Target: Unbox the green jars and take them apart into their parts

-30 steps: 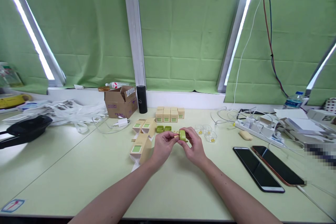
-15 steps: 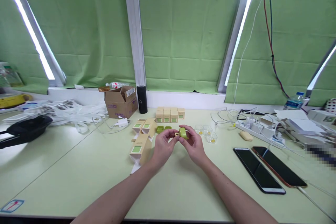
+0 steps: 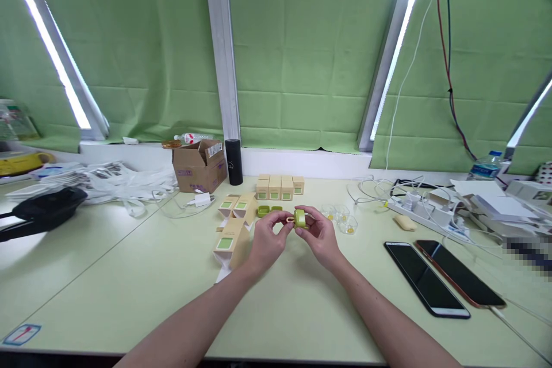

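Note:
Above the table's middle, my right hand (image 3: 318, 232) pinches a small green case (image 3: 299, 218) between thumb and fingers. My left hand (image 3: 269, 238) has its fingertips closed on the tan loop (image 3: 290, 219) at the case's left side. Just behind my left hand lie green case pieces (image 3: 269, 210), spread open. Beside that hand, an opened tan carton (image 3: 230, 243) with a green square lies on its side, and two more tan cartons (image 3: 237, 206) are behind it. Clear plastic cups (image 3: 340, 218) with yellow spots sit to the right of my right hand.
Several small tan boxes (image 3: 276, 187) stand in a row at the back, near a black cylinder (image 3: 233, 162) and a cardboard box (image 3: 199, 168). On the right are two phones (image 3: 426, 279), a power strip (image 3: 426, 215) and cables. White bags (image 3: 116, 181) pile up at left.
The green case has turned slightly between my hands, and its loop now points more plainly to the left. Both hands stay in nearly the same place.

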`<action>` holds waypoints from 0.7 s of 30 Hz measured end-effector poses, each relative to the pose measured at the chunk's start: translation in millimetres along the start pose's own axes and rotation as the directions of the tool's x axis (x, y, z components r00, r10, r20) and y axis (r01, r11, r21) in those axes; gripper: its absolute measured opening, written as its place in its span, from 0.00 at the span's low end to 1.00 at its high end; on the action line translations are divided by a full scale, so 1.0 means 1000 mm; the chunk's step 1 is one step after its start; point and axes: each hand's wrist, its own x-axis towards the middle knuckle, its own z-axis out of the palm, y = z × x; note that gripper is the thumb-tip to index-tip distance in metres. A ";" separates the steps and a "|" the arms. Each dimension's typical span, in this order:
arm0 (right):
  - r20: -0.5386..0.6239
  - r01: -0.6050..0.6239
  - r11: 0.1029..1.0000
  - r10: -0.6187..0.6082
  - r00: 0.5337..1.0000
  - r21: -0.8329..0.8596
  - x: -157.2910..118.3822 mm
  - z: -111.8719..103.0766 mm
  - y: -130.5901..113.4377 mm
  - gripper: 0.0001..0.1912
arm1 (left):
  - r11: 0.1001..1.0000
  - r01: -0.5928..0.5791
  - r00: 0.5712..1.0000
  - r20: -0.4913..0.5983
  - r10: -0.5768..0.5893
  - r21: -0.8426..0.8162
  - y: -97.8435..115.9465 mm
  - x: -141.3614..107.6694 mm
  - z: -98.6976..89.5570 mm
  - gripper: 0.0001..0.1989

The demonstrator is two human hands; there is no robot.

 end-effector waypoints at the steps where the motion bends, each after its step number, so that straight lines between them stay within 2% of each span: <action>1: -0.006 -0.001 1.000 0.001 1.000 -0.002 0.000 0.000 0.000 0.24 | 1.000 -0.010 1.000 -0.004 0.010 0.010 0.000 0.000 0.000 0.05; 6: -0.012 0.000 1.000 -0.001 1.000 -0.026 -0.001 0.000 0.003 0.24 | 0.999 -0.027 0.998 -0.047 0.029 0.044 -0.003 0.000 0.002 0.03; 9: -0.027 0.010 0.998 -0.012 1.000 -0.061 -0.001 -0.001 0.005 0.23 | 1.000 0.011 0.998 -0.067 -0.010 0.018 -0.005 0.001 0.003 0.02; 21: 0.021 0.096 0.983 -0.093 0.995 -0.159 -0.001 0.000 -0.005 0.20 | 0.978 0.166 0.986 0.039 -0.163 -0.124 -0.008 0.004 0.002 0.06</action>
